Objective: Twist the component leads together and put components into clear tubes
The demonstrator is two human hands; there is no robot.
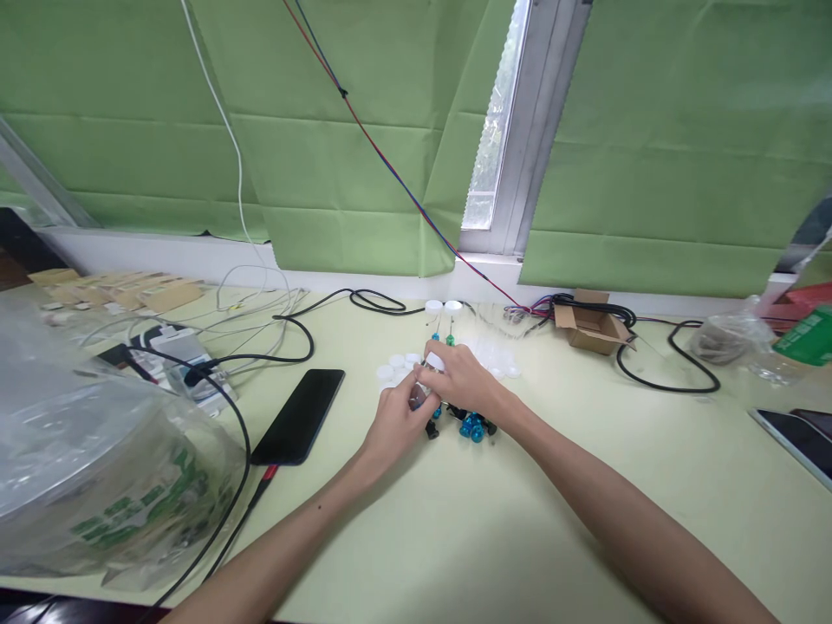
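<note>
My fingers (445,354) are bunched together and grasping a small clear jar (417,397) just above the desk (520,537). My left hand (398,418) grips its side, while my right hand (469,379) closes over the top, around what looks like its white cap (435,361). Knuckles hide much of both, so I can't tell how the cap sits.

I judge the jar light and stiff, smooth enough to slip if pinched carelessly; whether it is glass or plastic, I can't tell. The sides seem the best place for the left, the cap's rim for the right. The jar lies between my two hands, enclosed by the left fingertips and thumb, with the right fingers against its upper end.

Just beneath and beside my right hand are blue bits (477,431), with a black bit (432,429) below the jar. White discs (390,372) cluster beyond my left hand. Past my knuckles stand two white tops (453,307), blue and green bits below them. Farther out, a phone (299,418) lies left and a box (590,331) right.
</note>
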